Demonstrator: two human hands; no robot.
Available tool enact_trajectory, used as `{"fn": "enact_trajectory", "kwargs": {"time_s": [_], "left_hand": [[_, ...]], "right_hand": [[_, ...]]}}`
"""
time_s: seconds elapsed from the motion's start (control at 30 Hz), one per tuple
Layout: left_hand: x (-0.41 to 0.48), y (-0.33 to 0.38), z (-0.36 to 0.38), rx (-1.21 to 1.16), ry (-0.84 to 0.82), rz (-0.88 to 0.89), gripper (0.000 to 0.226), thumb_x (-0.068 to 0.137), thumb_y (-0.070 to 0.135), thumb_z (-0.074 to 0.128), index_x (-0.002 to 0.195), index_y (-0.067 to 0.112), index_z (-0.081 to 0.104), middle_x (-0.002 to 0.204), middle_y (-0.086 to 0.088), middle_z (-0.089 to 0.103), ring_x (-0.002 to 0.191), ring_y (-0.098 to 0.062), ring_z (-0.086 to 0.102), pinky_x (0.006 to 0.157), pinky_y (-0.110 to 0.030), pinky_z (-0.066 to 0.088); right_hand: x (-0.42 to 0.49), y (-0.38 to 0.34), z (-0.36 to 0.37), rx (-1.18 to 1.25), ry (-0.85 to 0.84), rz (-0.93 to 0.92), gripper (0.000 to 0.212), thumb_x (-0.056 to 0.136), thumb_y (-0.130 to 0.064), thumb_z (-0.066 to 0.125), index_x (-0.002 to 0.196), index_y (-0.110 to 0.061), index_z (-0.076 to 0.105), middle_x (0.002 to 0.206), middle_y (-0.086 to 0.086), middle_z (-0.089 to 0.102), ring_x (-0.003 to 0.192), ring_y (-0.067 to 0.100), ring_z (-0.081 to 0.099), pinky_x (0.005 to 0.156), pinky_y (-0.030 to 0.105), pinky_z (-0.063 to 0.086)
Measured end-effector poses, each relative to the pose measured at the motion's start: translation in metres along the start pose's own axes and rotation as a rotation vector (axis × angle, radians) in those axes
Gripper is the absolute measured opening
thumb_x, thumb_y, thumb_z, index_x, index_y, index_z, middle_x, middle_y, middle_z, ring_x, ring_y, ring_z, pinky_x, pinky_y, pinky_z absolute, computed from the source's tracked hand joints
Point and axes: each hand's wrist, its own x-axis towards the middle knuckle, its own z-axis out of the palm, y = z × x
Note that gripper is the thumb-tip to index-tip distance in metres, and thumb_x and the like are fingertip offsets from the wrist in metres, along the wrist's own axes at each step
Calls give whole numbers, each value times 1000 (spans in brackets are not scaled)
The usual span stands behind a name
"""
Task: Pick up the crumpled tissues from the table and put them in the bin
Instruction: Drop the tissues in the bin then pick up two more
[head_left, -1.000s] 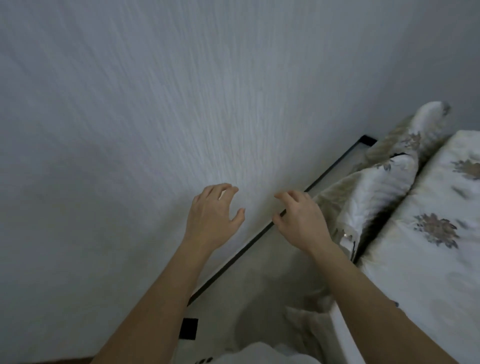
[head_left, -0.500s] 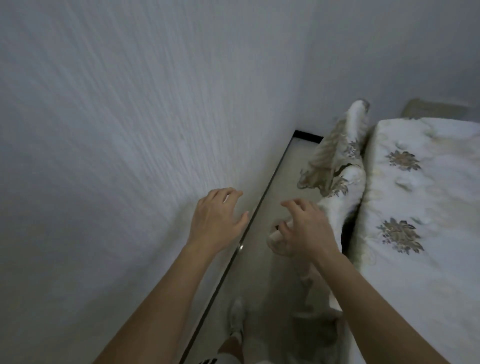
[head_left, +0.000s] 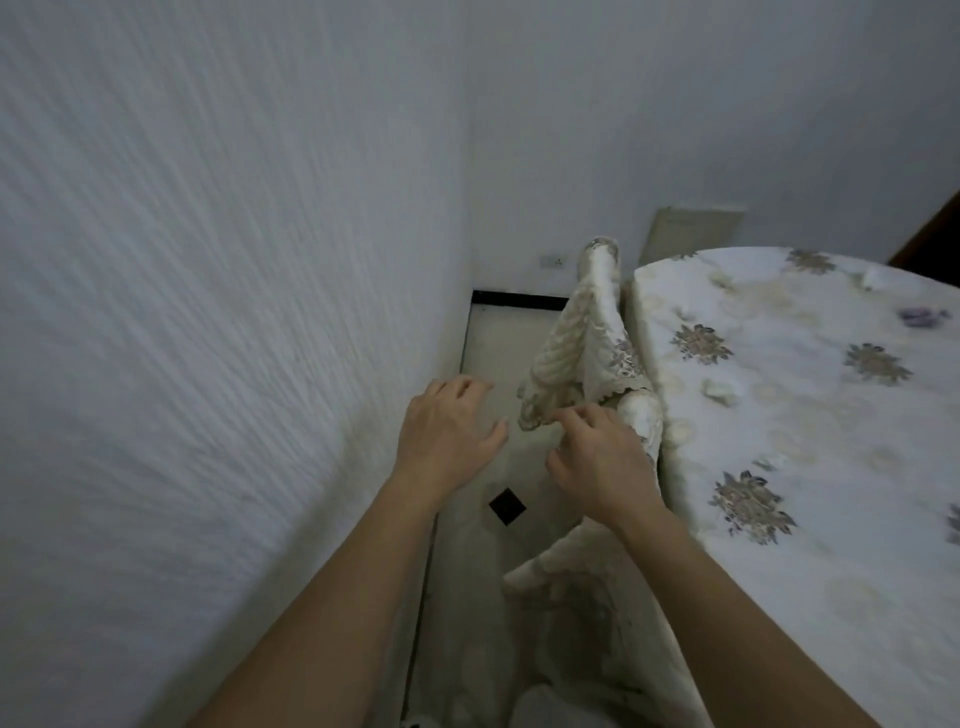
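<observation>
Narrow gap here: pale floor (head_left: 483, 597) with a dark square inset (head_left: 506, 505), white textured wall (head_left: 208, 312) at 9 o'clock. Left hand (head_left: 447, 434) hangs over the floor, fingers spread, holding nothing. Right hand (head_left: 605, 457) is loosely curled right at the draped tablecloth edge (head_left: 582, 358); can't tell if it's pinching it. Crumpled tissues (head_left: 719, 391) lie on the floral table (head_left: 831, 545) at 2 o'clock from the right hand, apart from it; more tissues (head_left: 771, 460) closer in.
</observation>
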Motion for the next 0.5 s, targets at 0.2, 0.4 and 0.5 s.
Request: {"fn": "enact_trajectory", "kwargs": {"time_s": [0.2,0.4,0.5], "left_hand": [[70,6,23,-20,-27,107,49,89,46,54,127,17,58,118,-6,64,108,-27,56,86,-42,49],[160,17,58,-41,-73,236,45,88,44,57,124,17,60,116,-4,64,108,-26,56,87,-39,47],[214,23,76,-27,-93,298,45,87,47,53,122,18,60,113,-3,64,107,-24,55,85,-39,47]], "right_hand": [[32,29,7,-14,11,85,33,83,-34,61,113,-21,62,111,3,61,104,27,54,78,41,48],[88,77,18,-5,38,185,35,86,-31,60,118,-16,62,116,8,62,108,30,56,82,44,49],[126,106,28,38,68,250,39,83,-27,65,121,-16,63,118,10,63,110,32,56,84,45,49]]}}
